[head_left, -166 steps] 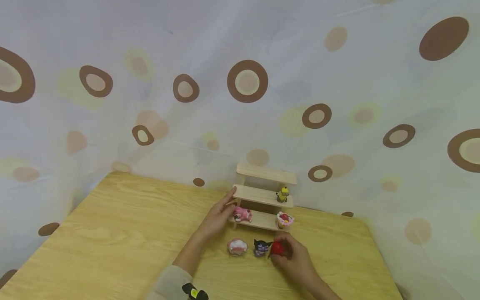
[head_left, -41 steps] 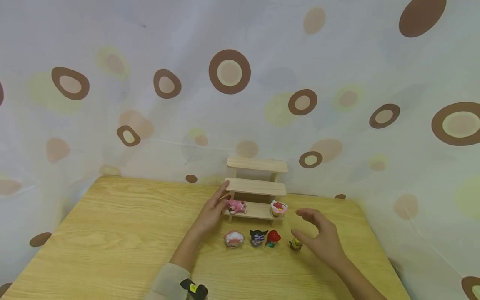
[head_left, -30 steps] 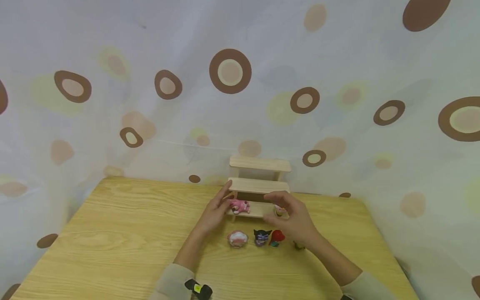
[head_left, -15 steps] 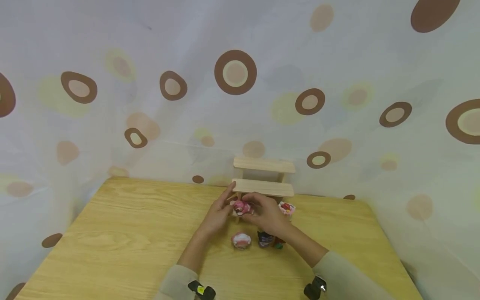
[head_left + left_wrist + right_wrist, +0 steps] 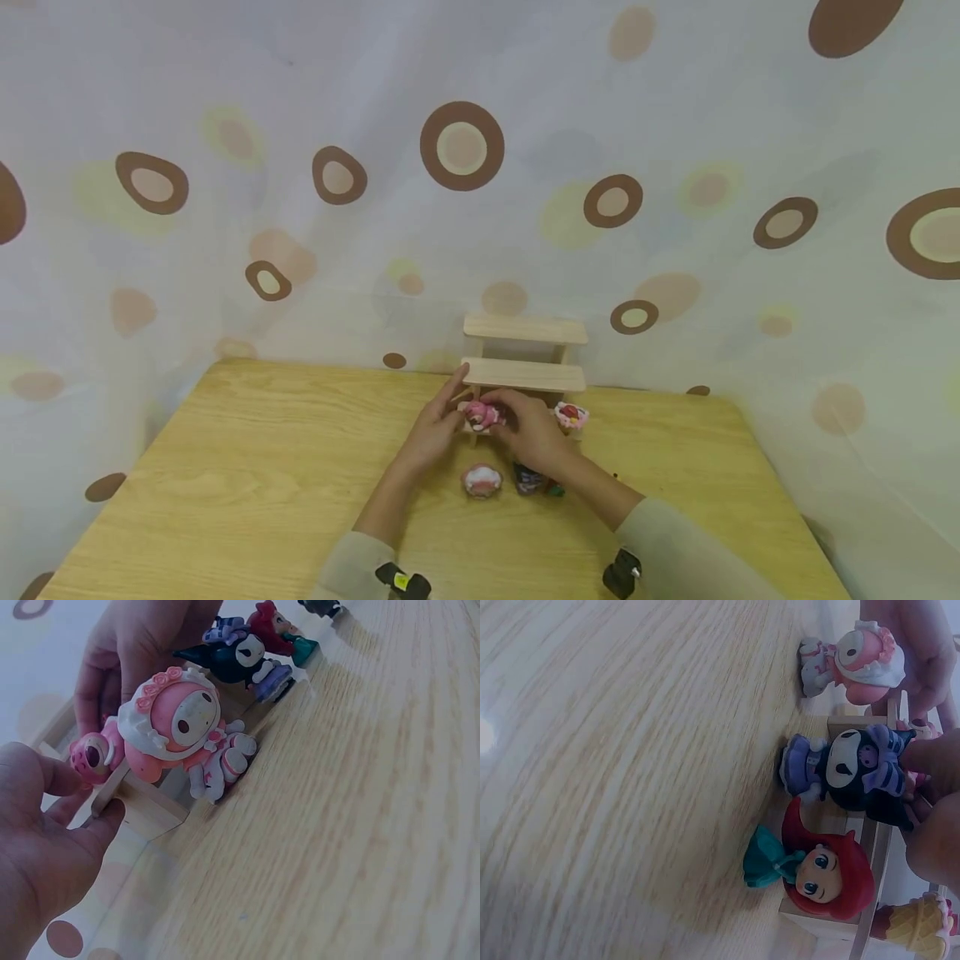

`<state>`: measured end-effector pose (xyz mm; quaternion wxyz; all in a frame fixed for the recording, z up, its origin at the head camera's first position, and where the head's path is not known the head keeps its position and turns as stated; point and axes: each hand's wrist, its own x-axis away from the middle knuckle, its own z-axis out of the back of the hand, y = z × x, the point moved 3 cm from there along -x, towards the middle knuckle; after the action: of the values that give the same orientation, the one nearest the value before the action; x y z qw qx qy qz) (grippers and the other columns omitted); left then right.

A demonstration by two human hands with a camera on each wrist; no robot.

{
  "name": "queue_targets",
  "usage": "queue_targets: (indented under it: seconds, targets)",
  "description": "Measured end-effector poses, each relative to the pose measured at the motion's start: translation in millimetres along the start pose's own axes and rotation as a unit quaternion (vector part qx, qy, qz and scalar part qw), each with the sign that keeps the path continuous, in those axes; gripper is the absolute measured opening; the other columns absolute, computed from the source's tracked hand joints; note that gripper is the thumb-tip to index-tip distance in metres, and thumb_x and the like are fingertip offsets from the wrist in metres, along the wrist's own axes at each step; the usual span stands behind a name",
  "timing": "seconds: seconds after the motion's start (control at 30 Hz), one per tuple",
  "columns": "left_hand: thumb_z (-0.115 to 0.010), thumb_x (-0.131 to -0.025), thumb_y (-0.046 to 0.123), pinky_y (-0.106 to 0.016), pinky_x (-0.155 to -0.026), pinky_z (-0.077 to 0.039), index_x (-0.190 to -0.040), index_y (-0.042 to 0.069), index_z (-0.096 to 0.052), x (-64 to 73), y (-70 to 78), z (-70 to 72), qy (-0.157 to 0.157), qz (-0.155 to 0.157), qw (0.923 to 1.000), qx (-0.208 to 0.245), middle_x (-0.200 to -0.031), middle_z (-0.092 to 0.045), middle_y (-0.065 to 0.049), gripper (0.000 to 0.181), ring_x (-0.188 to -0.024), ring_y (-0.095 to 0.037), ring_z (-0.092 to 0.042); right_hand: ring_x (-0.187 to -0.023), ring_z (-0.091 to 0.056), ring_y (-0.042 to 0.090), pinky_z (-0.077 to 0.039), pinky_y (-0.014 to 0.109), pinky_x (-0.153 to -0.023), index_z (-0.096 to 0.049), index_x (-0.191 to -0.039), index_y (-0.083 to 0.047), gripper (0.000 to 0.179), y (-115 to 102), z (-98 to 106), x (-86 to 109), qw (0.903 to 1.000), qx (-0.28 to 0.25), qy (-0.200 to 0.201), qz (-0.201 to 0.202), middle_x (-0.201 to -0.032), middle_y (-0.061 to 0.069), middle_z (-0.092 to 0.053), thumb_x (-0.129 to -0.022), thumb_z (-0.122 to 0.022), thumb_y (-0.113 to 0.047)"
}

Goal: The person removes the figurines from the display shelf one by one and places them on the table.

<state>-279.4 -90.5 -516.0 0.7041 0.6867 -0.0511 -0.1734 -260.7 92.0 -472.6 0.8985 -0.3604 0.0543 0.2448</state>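
A small three-step wooden shelf (image 5: pixel 525 375) stands at the table's far edge. My left hand (image 5: pixel 452 407) holds the shelf's left end (image 5: pixel 112 796) between thumb and finger. My right hand (image 5: pixel 501 415) reaches across and grips a pink bear figure (image 5: pixel 478 412) on the lowest step; the bear (image 5: pixel 90 754) shows beside its fingers. A cupcake figure (image 5: pixel 572 414) stands at that step's right end. On the table in front stand a pink hooded figure (image 5: pixel 482 481), a black figure (image 5: pixel 847 769) and a red-haired figure (image 5: pixel 817 874), the last two partly hidden by my right wrist in the head view.
The wooden table (image 5: pixel 262 467) stretches wide to the left and near side. A dotted curtain (image 5: pixel 465 150) hangs close behind the shelf and round the table's sides. The shelf's two upper steps hold nothing.
My right hand left the table's right side, swung left past the cupcake figure and closed on the pink bear. The yellow figure it had set down is now out of sight. The left hand stayed.
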Motion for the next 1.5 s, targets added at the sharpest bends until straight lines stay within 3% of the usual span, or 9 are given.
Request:
queue_targets:
  seconds: [0.33, 0.53, 0.7, 0.77, 0.8, 0.97, 1.2, 1.33, 1.5]
  targets:
    - [-0.044, -0.098, -0.010, -0.029, -0.087, -0.051, -0.169, 0.025, -0.028, 1.1, 0.5, 0.5, 0.002, 0.003, 1.0000, 0.000, -0.164, -0.039, -0.026, 0.081, -0.149, -0.044, -0.042, -0.111, -0.073, 0.024, -0.061, 0.041, -0.094, -0.072, -0.127, -0.009, 0.038, -2, 2, 2.7, 0.9993, 0.011, 0.030, 0.017, -0.123, 0.007, -0.076, -0.091, -0.082, -0.002]
    - [-0.044, -0.097, -0.010, -0.026, -0.076, -0.047, -0.169, 0.027, -0.028, 1.0, 0.4, 0.7, 0.002, 0.003, 0.9999, -0.010, -0.165, -0.038, -0.024, 0.082, -0.150, -0.042, -0.042, -0.122, -0.070, 0.028, -0.058, 0.047, -0.101, -0.073, -0.128, -0.009, 0.038, -12, 20, 13.2, 0.9988, -0.026, 0.040, 0.010, -0.128, 0.007, -0.075, -0.092, -0.081, -0.004]
    - [-0.044, -0.097, -0.011, -0.022, -0.069, -0.043, -0.169, 0.026, -0.028, 0.9, 1.7, 4.2, 0.007, -0.001, 0.9999, -0.010, -0.166, -0.036, -0.023, 0.083, -0.150, -0.043, -0.041, -0.125, -0.068, 0.023, -0.054, 0.049, -0.107, -0.073, -0.129, -0.017, 0.037, -13, 37, 23.9, 0.9986, -0.030, 0.043, -0.004, -0.127, -0.002, -0.075, -0.093, -0.082, -0.011]
    - [-0.044, -0.097, -0.011, -0.022, -0.068, -0.043, -0.169, 0.025, -0.028, 0.9, 1.4, 5.6, 0.008, -0.002, 0.9999, -0.013, -0.166, -0.036, -0.025, 0.083, -0.150, -0.044, -0.041, -0.123, -0.069, 0.021, -0.057, 0.049, -0.103, -0.073, -0.129, -0.018, 0.037, -12, 43, 29.0, 0.9985, -0.033, 0.044, 0.000, -0.127, -0.003, -0.075, -0.093, -0.082, -0.011]
    - [-0.044, -0.096, -0.011, -0.023, -0.069, -0.043, -0.169, 0.024, -0.028, 1.1, 1.1, 6.1, 0.009, -0.003, 0.9999, -0.013, -0.165, -0.036, -0.025, 0.083, -0.150, -0.044, -0.041, -0.109, -0.073, 0.017, -0.060, 0.044, -0.096, -0.073, -0.129, -0.020, 0.037, -12, 46, 31.8, 0.9985, -0.029, 0.046, -0.002, -0.126, -0.003, -0.075, -0.093, -0.082, -0.012]
    - [-0.044, -0.097, -0.010, -0.025, -0.074, -0.046, -0.169, 0.024, -0.027, 1.8, 1.2, 8.1, 0.007, -0.003, 0.9999, -0.012, -0.167, -0.035, -0.025, 0.082, -0.150, -0.045, -0.040, -0.101, -0.073, 0.016, -0.061, 0.038, -0.077, -0.072, -0.133, -0.023, 0.044, -9, 65, 47.0, 0.9976, -0.015, 0.067, -0.003, -0.125, -0.003, -0.076, -0.092, -0.083, -0.010]
    - [-0.045, -0.097, -0.010, -0.030, -0.083, -0.050, -0.169, 0.024, -0.028, 1.5, 0.1, 9.7, 0.014, -0.003, 0.9997, -0.019, -0.167, -0.036, -0.023, 0.082, -0.150, -0.044, -0.041, -0.117, -0.072, 0.027, -0.056, 0.053, -0.103, -0.072, -0.134, -0.018, 0.047, 4, 90, 67.6, 0.9948, 0.011, 0.101, -0.006, -0.129, 0.002, -0.075, -0.091, -0.082, -0.003]
    - [-0.045, -0.097, -0.010, -0.032, -0.089, -0.050, -0.169, 0.023, -0.028, 2.3, -0.2, 8.8, 0.011, -0.004, 0.9998, -0.017, -0.167, -0.036, -0.024, 0.081, -0.150, -0.045, -0.040, -0.119, -0.071, 0.031, -0.055, 0.056, -0.102, -0.071, -0.133, -0.015, 0.046, 18, 101, 84.6, 0.9926, 0.029, 0.115, -0.025, -0.129, 0.005, -0.075, -0.091, -0.082, -0.001]
    - [-0.045, -0.098, -0.010, -0.033, -0.086, -0.049, -0.169, 0.025, -0.027, 2.2, -0.7, 7.7, 0.009, -0.005, 0.9998, -0.015, -0.168, -0.035, -0.023, 0.081, -0.151, -0.043, -0.040, -0.119, -0.071, 0.031, -0.055, 0.054, -0.102, -0.071, -0.132, -0.014, 0.046, 46, 114, 107.2, 0.9891, 0.061, 0.129, -0.035, -0.128, 0.004, -0.075, -0.090, -0.082, 0.000]
